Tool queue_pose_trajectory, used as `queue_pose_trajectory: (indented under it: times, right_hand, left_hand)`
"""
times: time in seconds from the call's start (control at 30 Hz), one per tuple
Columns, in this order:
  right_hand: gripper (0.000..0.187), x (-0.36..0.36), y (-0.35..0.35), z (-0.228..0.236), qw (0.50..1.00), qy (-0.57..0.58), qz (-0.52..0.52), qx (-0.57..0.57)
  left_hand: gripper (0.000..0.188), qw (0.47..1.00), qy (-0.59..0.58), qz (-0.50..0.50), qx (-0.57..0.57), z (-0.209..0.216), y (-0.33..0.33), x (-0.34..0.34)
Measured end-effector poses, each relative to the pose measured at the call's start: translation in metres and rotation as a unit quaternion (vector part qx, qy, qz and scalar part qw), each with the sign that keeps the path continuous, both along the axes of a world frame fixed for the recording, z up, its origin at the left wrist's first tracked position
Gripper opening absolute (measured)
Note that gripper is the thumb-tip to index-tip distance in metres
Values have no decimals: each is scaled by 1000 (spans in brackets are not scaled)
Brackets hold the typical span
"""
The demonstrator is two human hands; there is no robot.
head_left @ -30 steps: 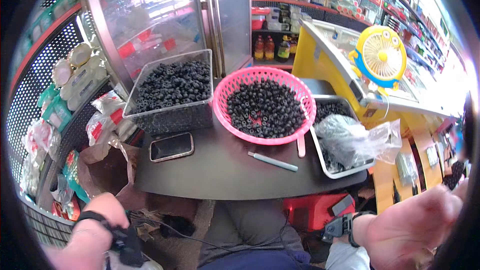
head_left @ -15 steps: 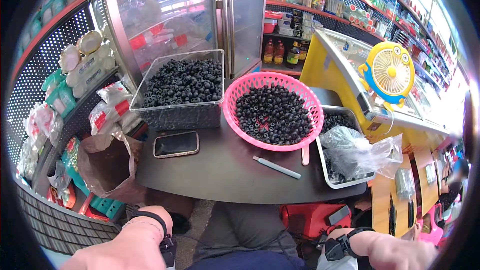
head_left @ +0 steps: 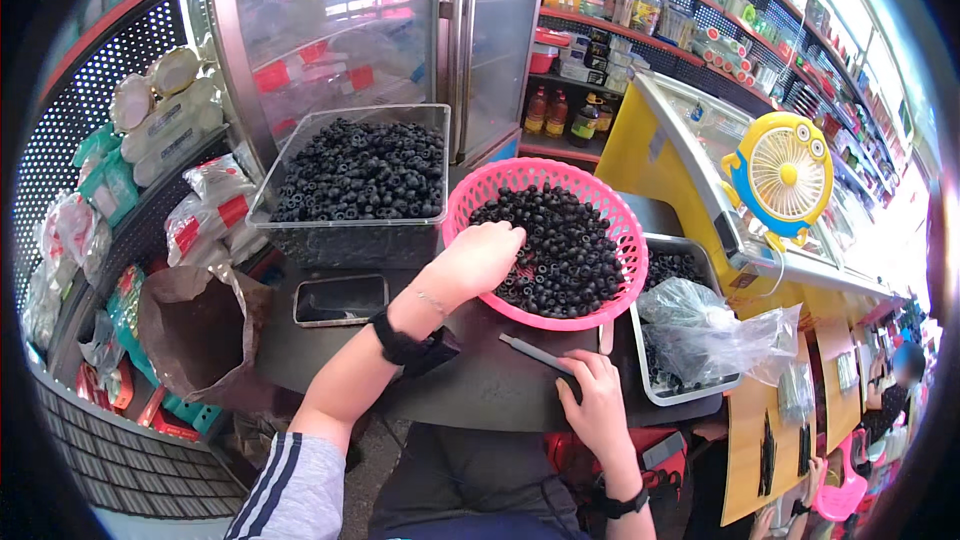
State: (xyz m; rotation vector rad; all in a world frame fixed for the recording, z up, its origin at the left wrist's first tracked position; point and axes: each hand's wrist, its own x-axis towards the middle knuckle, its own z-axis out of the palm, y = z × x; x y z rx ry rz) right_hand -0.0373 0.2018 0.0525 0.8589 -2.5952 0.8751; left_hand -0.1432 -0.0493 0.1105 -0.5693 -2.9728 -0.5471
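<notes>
A pink plastic basket (head_left: 630, 290) full of small black ring-like parts (head_left: 565, 245) stands on a dark table. Over its left side reaches my left hand (head_left: 478, 258), fingers bent and pressed together among the parts; whatever they pinch is hidden. In front of the basket lies a slim grey-blue tool (head_left: 535, 352), shaped like a craft knife. My right hand (head_left: 597, 398) has closed on its right end. The narrow end of the tool points left, away from that hand.
Left of the basket are a clear tub (head_left: 350, 235) of black parts and a phone (head_left: 341, 300). On the right sits a white tray (head_left: 690, 395) with parts and a plastic bag (head_left: 715, 325). A brown sack (head_left: 195, 330), a yellow fan (head_left: 785, 175) and a wooden stick (head_left: 606, 338) are nearby.
Both hands have come up from the lower edge onto the table. My left hand has gone into the pink basket; my right hand has taken hold of the slim tool.
</notes>
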Motion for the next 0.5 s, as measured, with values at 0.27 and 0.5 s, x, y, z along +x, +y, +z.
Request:
queue_pose_trajectory:
  times: [0.27, 0.5]
  right_hand:
    - [22, -14, -2, -42, 994, 16, -103, -35]
    - [23, -17, -3, -36, 996, -19, -86, -21]
  left_hand:
    - [42, 983, -144, -112, 24, -36, 5, -38]
    - [39, 984, -131, -116, -38, -40, 3, -32]
